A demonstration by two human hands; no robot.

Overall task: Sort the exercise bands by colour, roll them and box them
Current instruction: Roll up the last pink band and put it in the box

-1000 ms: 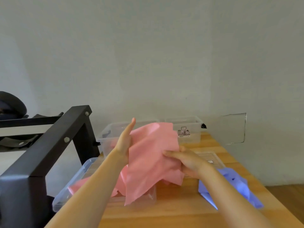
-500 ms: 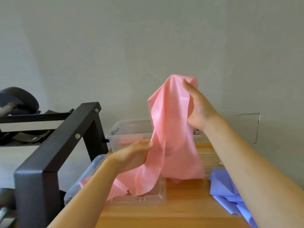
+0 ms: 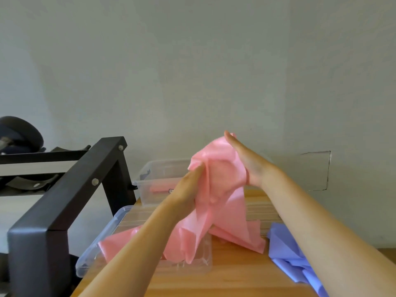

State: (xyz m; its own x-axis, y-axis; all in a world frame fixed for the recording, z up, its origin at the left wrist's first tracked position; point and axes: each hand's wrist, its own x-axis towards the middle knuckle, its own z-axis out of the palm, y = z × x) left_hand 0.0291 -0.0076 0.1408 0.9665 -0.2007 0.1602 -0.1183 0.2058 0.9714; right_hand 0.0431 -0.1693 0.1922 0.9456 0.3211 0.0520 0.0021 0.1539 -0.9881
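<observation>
Bands: pink one lifted for rolling

Black metal frame point(image 3: 70, 189) stands left of the wooden desk point(image 3: 235, 275). Above a clear bin point(image 3: 96, 243), the left hand point(image 3: 188, 187) grips the raised pink band point(image 3: 220, 174); the right hand point(image 3: 246, 166) presses flat against it. Probably straightening; rolling next needs it flattened. Lilac bands point(image 3: 287, 249) lie rightward, below a pale wall point(image 3: 192, 61).

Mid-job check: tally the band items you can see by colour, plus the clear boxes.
Pink: 2, the held band and a piece in the far box; pink in the near box may be the held band's tail.
Purple: 1 heap, bands uncountable.
Clear boxes: 2 plainly seen.
Total: 5.
</observation>
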